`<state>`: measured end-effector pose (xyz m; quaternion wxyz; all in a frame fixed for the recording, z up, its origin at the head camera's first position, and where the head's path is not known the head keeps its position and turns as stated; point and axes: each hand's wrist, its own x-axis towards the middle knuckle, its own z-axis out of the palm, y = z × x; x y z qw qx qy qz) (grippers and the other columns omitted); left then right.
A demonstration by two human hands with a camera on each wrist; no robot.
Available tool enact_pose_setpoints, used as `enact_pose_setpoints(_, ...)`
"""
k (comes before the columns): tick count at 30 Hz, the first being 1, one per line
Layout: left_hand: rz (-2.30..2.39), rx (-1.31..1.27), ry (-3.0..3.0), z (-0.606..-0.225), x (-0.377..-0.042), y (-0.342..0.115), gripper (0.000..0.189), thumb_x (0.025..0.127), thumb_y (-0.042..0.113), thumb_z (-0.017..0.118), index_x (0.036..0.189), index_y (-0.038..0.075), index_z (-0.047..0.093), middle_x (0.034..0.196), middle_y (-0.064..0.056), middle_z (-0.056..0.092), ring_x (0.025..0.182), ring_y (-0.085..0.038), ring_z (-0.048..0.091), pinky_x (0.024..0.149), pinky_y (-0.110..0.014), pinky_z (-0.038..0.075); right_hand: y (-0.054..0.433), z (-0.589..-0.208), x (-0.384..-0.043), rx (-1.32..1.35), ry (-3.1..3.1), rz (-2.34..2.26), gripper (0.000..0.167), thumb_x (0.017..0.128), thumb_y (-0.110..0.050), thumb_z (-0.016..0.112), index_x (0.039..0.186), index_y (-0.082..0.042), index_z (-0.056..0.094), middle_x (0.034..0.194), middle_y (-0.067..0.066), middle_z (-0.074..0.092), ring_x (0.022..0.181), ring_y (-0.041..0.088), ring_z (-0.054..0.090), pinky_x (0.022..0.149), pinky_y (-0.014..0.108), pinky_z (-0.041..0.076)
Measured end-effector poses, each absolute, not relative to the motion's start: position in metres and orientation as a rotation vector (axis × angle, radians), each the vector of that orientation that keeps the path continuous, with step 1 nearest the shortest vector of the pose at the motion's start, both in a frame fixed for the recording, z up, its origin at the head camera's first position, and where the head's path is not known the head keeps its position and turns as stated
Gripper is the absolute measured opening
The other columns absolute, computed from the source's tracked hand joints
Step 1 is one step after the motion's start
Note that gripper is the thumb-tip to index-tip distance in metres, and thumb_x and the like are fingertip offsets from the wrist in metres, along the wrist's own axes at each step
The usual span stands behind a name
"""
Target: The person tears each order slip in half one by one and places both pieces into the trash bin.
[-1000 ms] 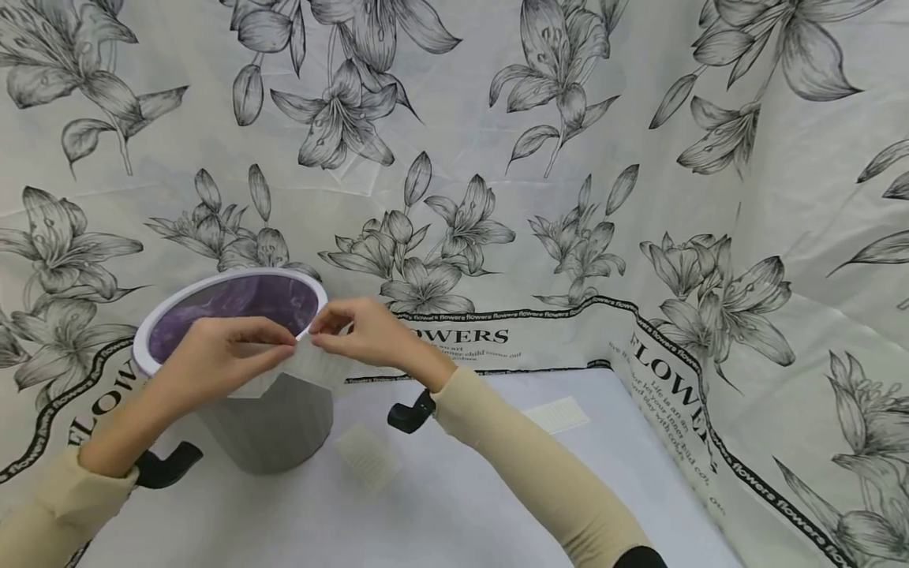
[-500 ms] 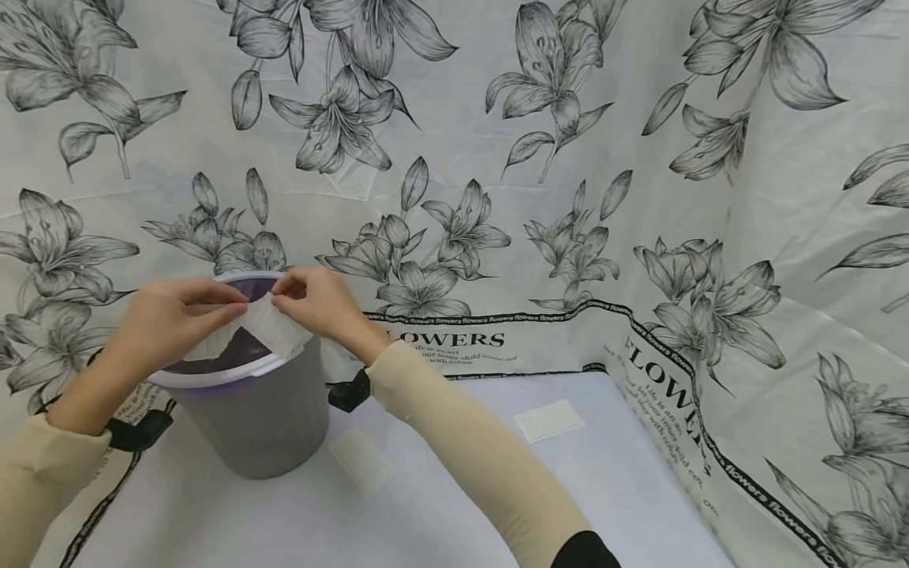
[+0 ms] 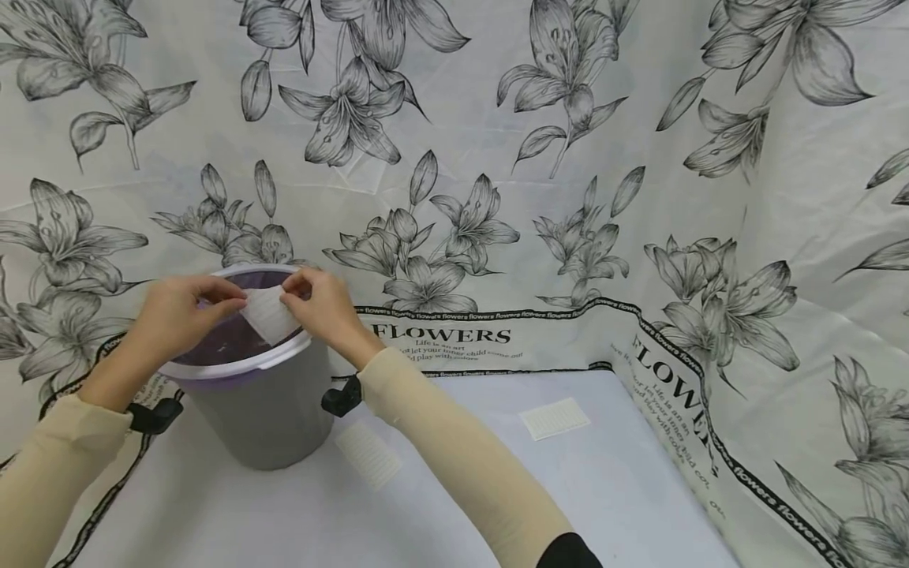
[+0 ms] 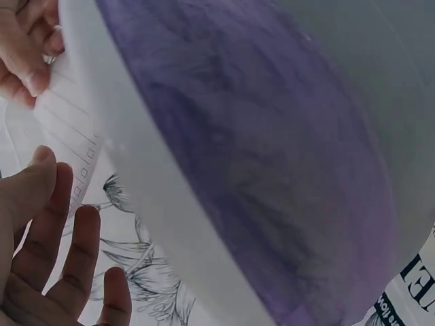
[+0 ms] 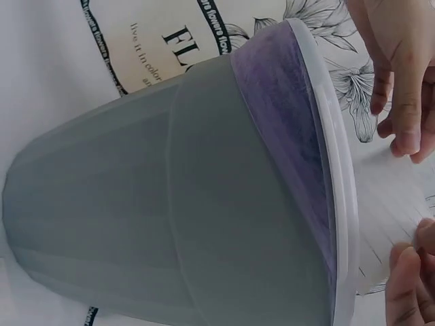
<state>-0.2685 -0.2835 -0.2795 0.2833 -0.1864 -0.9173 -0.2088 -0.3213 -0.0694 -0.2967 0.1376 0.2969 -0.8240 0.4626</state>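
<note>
A grey trash can (image 3: pixel 259 418) with a white rim (image 3: pixel 245 364) stands on the left of the table, lined with a purple trash bag (image 3: pixel 216 341). Over its mouth hangs a slip of lined paper (image 3: pixel 271 317), printed with small squares along one edge in the left wrist view. My right hand (image 3: pixel 323 312) pinches the slip's right side between thumb and fingers. At its upper left corner, my left hand (image 3: pixel 183 308) pinches it with the fingertips. The right wrist view shows both hands just above the rim, with the paper (image 5: pixel 387 217) between them.
Two more lined slips lie on the white table: one paper slip (image 3: pixel 368 455) beside the can, another paper slip (image 3: pixel 555 418) farther right. Behind the table hangs a flower-printed cloth (image 3: pixel 454 118).
Both hands moved left from the can's right side to over its mouth. Half a second ago two paper pieces hung apart between them; now one shows, and the left piece is gone from the left hand.
</note>
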Motion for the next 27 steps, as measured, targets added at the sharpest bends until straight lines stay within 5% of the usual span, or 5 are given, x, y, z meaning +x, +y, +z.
enact_pose_setpoints(10,-0.621,-0.497,-2.426,-0.283,-0.266,-0.278,0.012,0.093,0.015,0.077,0.103,0.008,0.079,0.087,-0.010,0.076,0.072,0.013,0.054,0.063,-0.012,0.045,-0.055,-0.293,-0.319,0.894,-2.399,1.425,0.015,0.100,-0.017,0.068,0.113,-0.009,0.071,0.107,0.003,0.075,0.091,0.006,0.065,0.076,0.011,0.049)
enact_pose_setpoints(14,-0.683,-0.503,-2.381,-0.284,-0.257,-0.267,0.012,0.091,0.016,0.079,0.102,0.009,0.079,0.082,-0.007,0.074,0.069,0.009,0.053,0.057,-0.012,0.043,-0.037,-0.297,-0.320,0.896,-2.394,1.446,0.020,0.101,-0.017,0.065,0.118,-0.008,0.069,0.110,0.004,0.074,0.095,0.010,0.066,0.079,0.015,0.050)
enact_pose_setpoints(18,-0.691,-0.545,-2.345,-0.284,-0.247,-0.255,0.019,0.088,0.015,0.081,0.106,0.010,0.078,0.094,-0.008,0.077,0.080,0.013,0.054,0.068,-0.006,0.043,-0.013,-0.304,-0.319,0.883,-2.431,1.350,0.031,0.100,-0.022,0.065,0.128,-0.010,0.065,0.119,0.005,0.072,0.107,0.017,0.067,0.090,0.022,0.053)
enact_pose_setpoints(24,-0.645,-0.665,-2.312,-0.282,-0.237,-0.240,0.037,0.084,0.014,0.084,0.119,0.011,0.074,0.118,-0.006,0.075,0.107,-0.017,0.066,0.088,-0.002,0.037,0.021,-0.321,-0.318,0.920,-2.517,1.217,0.046,0.100,-0.029,0.063,0.142,-0.011,0.057,0.137,0.011,0.064,0.129,0.027,0.060,0.106,0.040,0.051)
enact_pose_setpoints(27,-0.685,-0.724,-2.322,-0.282,-0.231,-0.232,0.044,0.084,0.016,0.085,0.126,0.016,0.071,0.124,-0.005,0.072,0.113,-0.020,0.065,0.092,-0.004,0.038,0.031,-0.334,-0.317,0.934,-2.570,1.191,0.051,0.100,-0.031,0.063,0.145,-0.009,0.053,0.141,0.013,0.061,0.133,0.029,0.057,0.108,0.043,0.050)
